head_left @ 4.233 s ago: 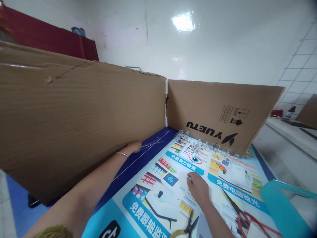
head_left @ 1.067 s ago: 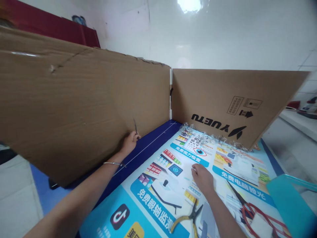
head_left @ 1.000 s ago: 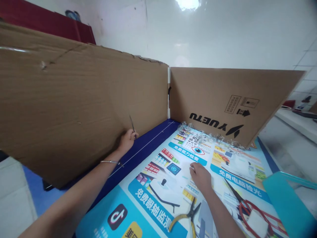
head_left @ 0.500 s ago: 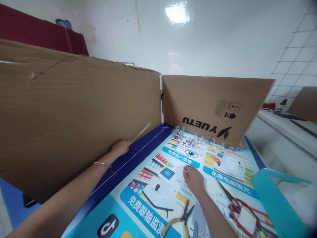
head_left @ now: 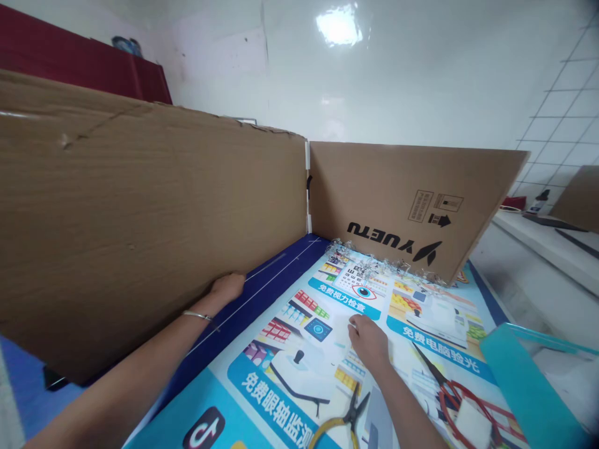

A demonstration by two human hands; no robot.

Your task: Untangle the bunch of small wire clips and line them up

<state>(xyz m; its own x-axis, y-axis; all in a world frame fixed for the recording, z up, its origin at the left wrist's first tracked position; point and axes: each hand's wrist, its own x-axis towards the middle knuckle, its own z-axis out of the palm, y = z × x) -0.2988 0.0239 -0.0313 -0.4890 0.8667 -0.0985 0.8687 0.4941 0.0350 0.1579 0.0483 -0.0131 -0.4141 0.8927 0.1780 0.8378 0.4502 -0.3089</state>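
My left hand [head_left: 228,287], with a silver bangle [head_left: 198,315] on its wrist, is closed at the foot of the left cardboard panel [head_left: 163,199]. A thin pale strip [head_left: 265,265] runs out from its fingers, low over the dark blue strip of the table [head_left: 274,277]. My right hand [head_left: 367,337] is closed above the printed poster sheet [head_left: 299,349]; whatever its fingertips pinch is too small to make out. Below it lie yellow-handled pliers [head_left: 349,418], and to its right are red-handled scissors [head_left: 449,390].
A second cardboard panel [head_left: 402,199] stands across the back, with tangled wire pieces [head_left: 365,265] along its foot. On the right is a teal-edged box [head_left: 528,386]. Farther right, a white counter [head_left: 538,237] holds a small bottle [head_left: 539,201].
The pale strip at my left hand has dropped from a raised slant to lie lower, near the blue surface. Both hands keep nearly the same places, and the view has shifted slightly.
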